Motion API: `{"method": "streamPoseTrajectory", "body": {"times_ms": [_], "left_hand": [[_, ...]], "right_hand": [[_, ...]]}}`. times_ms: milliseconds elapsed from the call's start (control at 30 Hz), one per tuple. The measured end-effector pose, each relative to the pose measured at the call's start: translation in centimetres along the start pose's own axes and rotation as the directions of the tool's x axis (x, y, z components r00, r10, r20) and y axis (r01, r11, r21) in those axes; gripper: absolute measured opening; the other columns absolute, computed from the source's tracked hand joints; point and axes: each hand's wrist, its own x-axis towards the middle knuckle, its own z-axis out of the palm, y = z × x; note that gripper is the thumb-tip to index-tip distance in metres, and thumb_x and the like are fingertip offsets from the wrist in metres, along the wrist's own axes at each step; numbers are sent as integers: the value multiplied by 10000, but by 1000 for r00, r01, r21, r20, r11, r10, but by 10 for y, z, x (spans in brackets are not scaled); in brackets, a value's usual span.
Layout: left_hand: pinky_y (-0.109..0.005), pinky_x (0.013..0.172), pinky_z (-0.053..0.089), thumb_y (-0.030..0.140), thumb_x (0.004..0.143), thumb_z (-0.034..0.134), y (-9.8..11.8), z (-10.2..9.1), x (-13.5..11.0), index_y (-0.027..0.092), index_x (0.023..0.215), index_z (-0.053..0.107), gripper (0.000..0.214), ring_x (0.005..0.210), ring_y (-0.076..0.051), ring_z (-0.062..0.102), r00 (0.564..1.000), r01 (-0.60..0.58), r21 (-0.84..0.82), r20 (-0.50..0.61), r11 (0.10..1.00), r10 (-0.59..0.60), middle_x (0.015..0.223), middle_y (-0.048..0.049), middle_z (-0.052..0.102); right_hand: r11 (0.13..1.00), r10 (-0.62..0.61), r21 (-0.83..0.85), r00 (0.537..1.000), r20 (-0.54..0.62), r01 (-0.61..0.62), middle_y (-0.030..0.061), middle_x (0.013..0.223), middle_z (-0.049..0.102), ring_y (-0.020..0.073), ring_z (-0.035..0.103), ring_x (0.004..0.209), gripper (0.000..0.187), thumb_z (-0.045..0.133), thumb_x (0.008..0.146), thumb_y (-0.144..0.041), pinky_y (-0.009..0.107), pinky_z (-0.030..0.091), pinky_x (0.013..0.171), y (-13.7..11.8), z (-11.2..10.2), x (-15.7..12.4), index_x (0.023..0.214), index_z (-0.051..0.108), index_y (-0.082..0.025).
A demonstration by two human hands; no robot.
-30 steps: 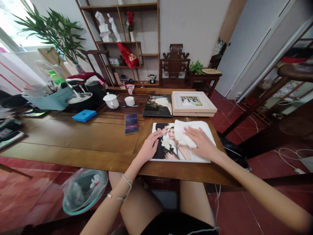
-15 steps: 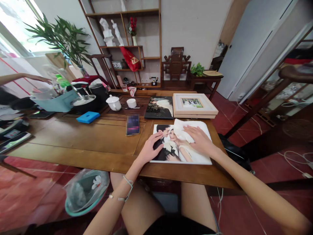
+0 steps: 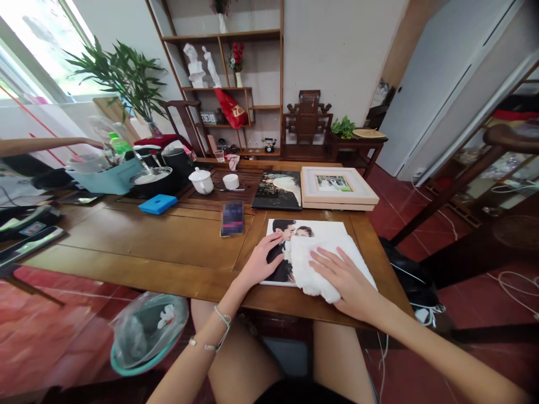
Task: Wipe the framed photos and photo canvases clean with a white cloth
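Observation:
A wedding photo panel [image 3: 280, 269] lies flat near the table's front edge, showing a couple with faces close together. On its left part rests my left hand [image 3: 264, 259], fingers stretched out and thumb apart, touching the surface. My right hand [image 3: 339, 275] lies flat on a folded white towel [image 3: 305, 261], its fingers spread over the cloth and not wrapped round it. The towel covers the lower middle and right of the photo and hangs slightly past its front edge.
Behind the photo are a dark wedding album [image 3: 275, 189] and a pale framed box [image 3: 337, 191]. A phone [image 3: 232, 219], a blue block [image 3: 158, 204], a white teapot [image 3: 201, 180] and a cup [image 3: 231, 180] stand leftward. A lined bin [image 3: 147, 336] is below. Another person's arm [image 3: 50, 147] reaches in at left.
My right hand and the towel have moved down toward me over the photo, from its upper right to its lower middle. My left hand has stayed on the left part.

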Motion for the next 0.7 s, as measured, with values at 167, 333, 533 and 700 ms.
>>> {"method": "streamPoseTrajectory", "body": {"times_ms": [167,333,533,700], "left_hand": [[-499,1136,359,257,883,597,0,-1,1,202,1308,589,429,1324,-279,489,1000,14,1,19,1000,-14,1400,-137,539],[-494,1152,333,263,905,578,2,-3,0,213,1344,556,443,1358,-267,447,999,-1,-6,35,1000,2,1433,-128,507],[-490,1155,331,255,913,562,1,-2,-1,231,1354,546,442,1364,-259,440,1000,-17,-34,24,999,17,1435,-121,499],[-493,1155,333,241,900,568,0,-1,0,226,1352,550,452,1357,-266,448,1000,-16,-15,24,1000,17,1427,-126,505]], "right_hand": [[997,73,33,996,-60,-71,118,1477,470,292,367,1396,588,553,756,-188,577,229,1142,27,1,31,1344,534,-189],[967,253,18,957,-141,-253,144,1454,491,302,399,1374,521,512,822,-174,569,246,1135,65,3,66,1342,531,-142],[951,306,1,937,-170,-310,150,1467,475,315,382,1381,525,490,826,-167,601,226,1126,71,8,67,1350,519,-152],[985,169,-20,982,-88,-171,155,1488,445,333,335,1403,569,541,805,-237,630,206,1124,28,7,32,1369,507,-170]]}}
